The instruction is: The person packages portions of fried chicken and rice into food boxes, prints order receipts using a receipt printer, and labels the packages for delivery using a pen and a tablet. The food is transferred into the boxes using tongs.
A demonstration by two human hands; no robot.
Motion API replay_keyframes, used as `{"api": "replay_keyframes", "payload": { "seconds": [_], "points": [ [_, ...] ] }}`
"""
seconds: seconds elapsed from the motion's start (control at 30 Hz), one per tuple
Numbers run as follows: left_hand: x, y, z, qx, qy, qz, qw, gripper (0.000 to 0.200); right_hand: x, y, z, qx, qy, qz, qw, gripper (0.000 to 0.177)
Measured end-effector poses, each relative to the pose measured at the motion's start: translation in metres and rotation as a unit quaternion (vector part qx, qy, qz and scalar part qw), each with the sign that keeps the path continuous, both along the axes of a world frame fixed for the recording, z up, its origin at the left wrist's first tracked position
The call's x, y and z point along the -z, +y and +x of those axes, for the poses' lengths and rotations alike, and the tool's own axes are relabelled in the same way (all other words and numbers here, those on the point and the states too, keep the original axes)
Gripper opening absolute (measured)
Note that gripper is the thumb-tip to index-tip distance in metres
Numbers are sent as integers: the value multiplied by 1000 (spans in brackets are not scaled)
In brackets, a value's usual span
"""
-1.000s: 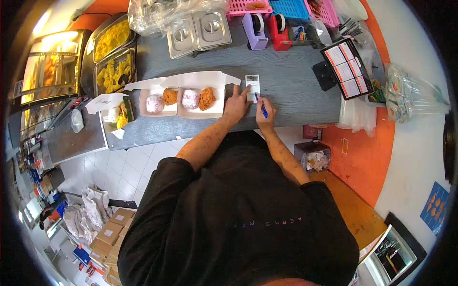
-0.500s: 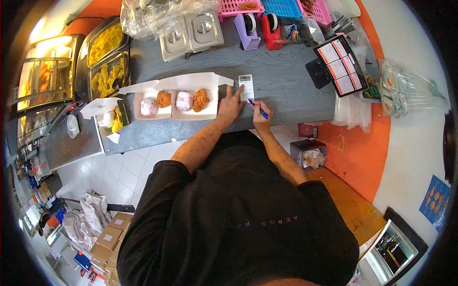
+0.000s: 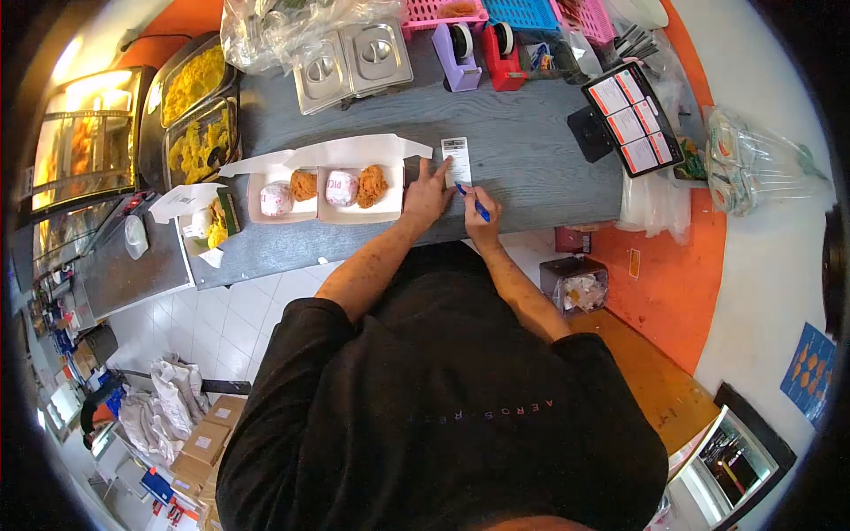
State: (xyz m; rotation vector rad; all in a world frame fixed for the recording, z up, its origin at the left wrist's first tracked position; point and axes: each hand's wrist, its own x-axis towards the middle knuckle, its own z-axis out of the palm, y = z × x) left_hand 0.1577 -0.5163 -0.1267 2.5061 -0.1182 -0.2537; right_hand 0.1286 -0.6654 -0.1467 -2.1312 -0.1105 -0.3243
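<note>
A narrow white printed receipt (image 3: 456, 152) lies flat on the grey counter (image 3: 531, 128). Fingers spread, my left hand (image 3: 427, 195) rests on the counter and presses the receipt's left edge. My right hand (image 3: 483, 217) is closed around a blue pen (image 3: 481, 209), its tip at the lower end of the receipt. Left of my hands stand two open white boxes; the nearer box (image 3: 359, 216) holds a wrapped round bundle (image 3: 342, 188) and a piece of fried chicken (image 3: 372, 186). The other box (image 3: 282, 218) holds the same pairing.
A small open food box (image 3: 189, 228) stands at the left. Two lidded steel containers (image 3: 381, 57), a purple tape dispenser (image 3: 458, 66) and a red tape dispenser (image 3: 502, 66) line the back. A tablet (image 3: 633, 119) stands at the right, beside plastic bags (image 3: 651, 208).
My right hand has shifted slightly left with the pen, whose tip has moved a little left along the receipt's lower end. My left hand stays in place.
</note>
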Motion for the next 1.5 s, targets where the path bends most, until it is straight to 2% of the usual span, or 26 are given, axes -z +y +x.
{"api": "replay_keyframes", "payload": {
  "seconds": [0.13, 0.2, 0.33, 0.4, 0.5, 0.63, 0.7, 0.73, 0.8, 1.0, 1.13, 1.2, 1.23, 1.27, 1.33, 1.37, 1.4, 1.47, 1.5],
  "points": [
    [-1, 0, 0, -1, -8, -4, 1000, 70, 0, 3, 1, -11, -13, 19, 1000, 14],
    [1, 1, 0, 0, -3, -10, 1000, 70, 2, 3, 4, 33, -39, 86, 995, 10],
    [-2, 0, 1, 4, 13, 2, 1000, 71, -4, 1, 5, -2, -67, 67, 995, 9],
    [-2, 0, 1, -1, 2, -4, 1000, 70, -14, 3, 5, -38, -30, 14, 999, 8],
    [-4, -2, 1, -6, 0, -1, 1000, 69, -7, 2, 6, 28, 2, 59, 998, 9],
    [-4, 0, 0, 2, -4, -2, 1000, 67, 3, -10, 3, 27, 51, 80, 995, 9],
    [-7, -2, 0, 0, 4, 7, 1000, 67, 11, -11, -1, 1, -60, -2, 998, 10],
    [-8, -2, 1, -1, 12, 17, 1000, 67, 16, -13, 0, 1, -61, -1, 998, 10],
    [-5, -1, 2, -5, 2, 6, 1000, 67, -2, -13, 3, 45, 56, 23, 997, 8],
    [-2, -2, 0, -7, 11, -3, 1000, 69, -7, -23, 5, -22, 21, 25, 999, 7],
    [-8, -5, -1, -21, 31, -16, 999, 67, -30, -17, 21, 12, 19, 67, 998, 12],
    [-16, -7, -1, -22, 61, -16, 998, 67, -32, -10, 37, -80, -64, -134, 986, 23],
    [-20, -7, -1, -23, 91, -15, 995, 66, -11, -14, 47, -138, -21, -210, 968, 32],
    [-11, -7, -8, -29, 88, -13, 996, 66, -7, -13, 55, -142, -25, -207, 968, 32],
    [14, -3, -32, -50, -98, -80, 991, 62, -6, -6, 72, -136, -72, -283, 947, 36],
    [-9, 8, -44, -27, 12, -217, 976, 59, -7, -6, 82, -135, -70, -282, 947, 40],
    [-33, 25, -61, -3, 122, -348, 930, 57, -9, -5, 92, -140, -75, -277, 948, 40],
    [-27, 72, -96, -92, 280, -371, 880, 52, -21, 3, 113, -136, -103, -158, 973, 45],
    [-4, 98, -117, -272, 290, -422, 815, 53, -42, 17, 118, -149, -89, -57, 983, 51]
  ]
}}
